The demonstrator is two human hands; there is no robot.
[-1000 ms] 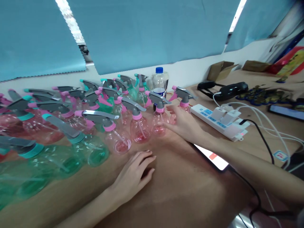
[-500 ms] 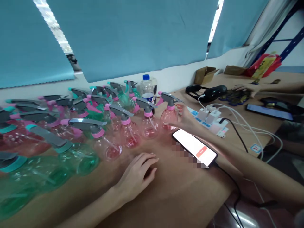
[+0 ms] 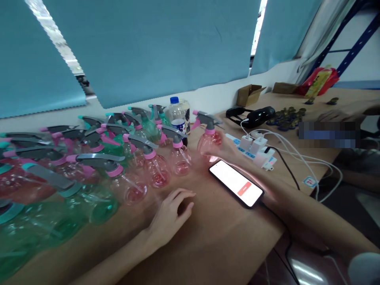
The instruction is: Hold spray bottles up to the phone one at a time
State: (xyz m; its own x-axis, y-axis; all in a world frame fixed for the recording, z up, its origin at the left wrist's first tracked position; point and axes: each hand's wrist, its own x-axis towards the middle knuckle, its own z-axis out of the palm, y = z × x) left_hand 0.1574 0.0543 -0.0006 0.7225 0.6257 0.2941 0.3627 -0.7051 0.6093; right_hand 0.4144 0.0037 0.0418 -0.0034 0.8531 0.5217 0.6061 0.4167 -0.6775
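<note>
My right hand (image 3: 223, 149) reaches across behind the phone and is wrapped round the body of a pink spray bottle (image 3: 207, 140). The bottle stands upright at the right end of the group, with a grey trigger head and pink collar. My left hand (image 3: 173, 211) lies on the table with loosely curled fingers, thumb apart, holding nothing. Beyond it are more pink spray bottles, such as one with a straw inside (image 3: 157, 170) and another beside it (image 3: 181, 158). Green spray bottles (image 3: 102, 204) with turquoise collars stand at the left.
A lit phone (image 3: 236, 183) on a cable lies below my right forearm. Behind it sit a power strip (image 3: 249, 146) with white plugs, a black headset (image 3: 258, 116) and a blue-capped bottle (image 3: 177, 113). At the far right, another person's hand (image 3: 335, 114) is near small dark-gold pieces (image 3: 286, 118).
The fingers of my right hand have closed in round the pink spray bottle. My left hand stays on the table. The whole view has shifted slightly, with things appearing further left.
</note>
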